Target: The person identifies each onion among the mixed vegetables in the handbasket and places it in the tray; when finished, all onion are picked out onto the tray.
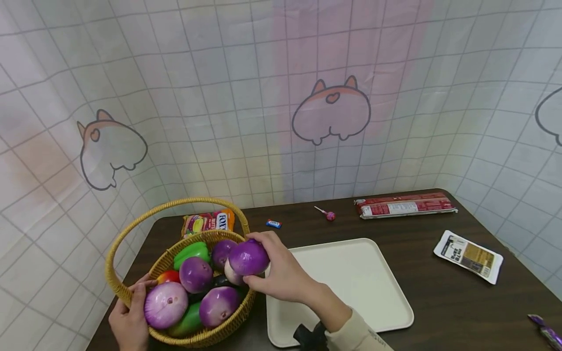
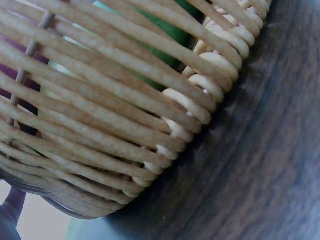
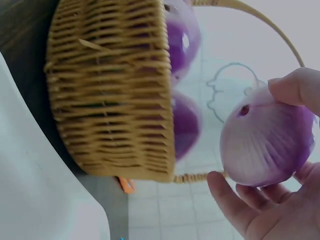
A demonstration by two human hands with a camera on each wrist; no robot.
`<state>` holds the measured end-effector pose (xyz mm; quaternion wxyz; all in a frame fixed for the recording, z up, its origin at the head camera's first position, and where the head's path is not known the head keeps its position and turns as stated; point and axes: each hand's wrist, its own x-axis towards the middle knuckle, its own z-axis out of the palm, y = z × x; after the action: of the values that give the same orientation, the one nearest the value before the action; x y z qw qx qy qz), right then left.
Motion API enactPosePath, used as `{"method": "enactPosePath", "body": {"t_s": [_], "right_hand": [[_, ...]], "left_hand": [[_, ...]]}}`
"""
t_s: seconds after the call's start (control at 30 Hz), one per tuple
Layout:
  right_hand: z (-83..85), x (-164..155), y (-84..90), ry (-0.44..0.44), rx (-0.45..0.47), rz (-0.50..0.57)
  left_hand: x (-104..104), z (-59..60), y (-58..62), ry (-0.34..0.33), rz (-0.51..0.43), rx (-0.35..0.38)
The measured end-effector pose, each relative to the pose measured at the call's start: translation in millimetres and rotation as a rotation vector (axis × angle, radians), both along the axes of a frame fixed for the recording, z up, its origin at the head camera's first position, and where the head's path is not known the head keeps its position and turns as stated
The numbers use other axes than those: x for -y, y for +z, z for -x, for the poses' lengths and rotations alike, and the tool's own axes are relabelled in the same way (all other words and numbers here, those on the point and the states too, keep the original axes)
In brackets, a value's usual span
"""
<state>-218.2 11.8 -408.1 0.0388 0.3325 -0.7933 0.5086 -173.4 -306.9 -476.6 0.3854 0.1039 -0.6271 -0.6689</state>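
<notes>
At the lower left of the head view, the rim of the basket [image 1: 131, 292] is held by the left hand [image 1: 129, 319] with curled fingers. Just right of it, a purple onion [image 1: 248, 258] is gripped by the right hand [image 1: 281, 275] above the basket's right edge. A white tray [image 1: 351, 287] is seen in the lower middle.

My right hand [image 1: 281, 273] is raised in front of me, palm turned left, thumb on top and fingers [image 3: 225, 192] curled underneath, gripping an onion [image 1: 248, 258]. My sleeved right forearm runs back toward me at lower right. My left hand [image 1: 129, 317] sits low at my left, fingers hooked over the basket [image 1: 120, 292] rim.
</notes>
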Motion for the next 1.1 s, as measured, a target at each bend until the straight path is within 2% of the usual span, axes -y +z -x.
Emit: {"method": "enactPosePath", "body": {"t_s": [0.33,0.57,0.83,1.1], "right_hand": [[7.0,-14,7.9,-0.071,-0.052,0.028],[15.8,-25,5.8,-0.141,-0.063,0.044],[31.9,-47,2.8,-0.171,-0.031,0.072],[44.2,-71,-3.8,-0.245,0.02,0.002]], "left_hand": [[1,-0.2,-0.9,0.0,-0.002,-0.019],[0,0.1,0.0,0.004,0.01,-0.011],[0,0.0,-0.1,0.015,0.002,0.011],[0,-0.2,-0.3,0.012,0.008,0.017]]}}
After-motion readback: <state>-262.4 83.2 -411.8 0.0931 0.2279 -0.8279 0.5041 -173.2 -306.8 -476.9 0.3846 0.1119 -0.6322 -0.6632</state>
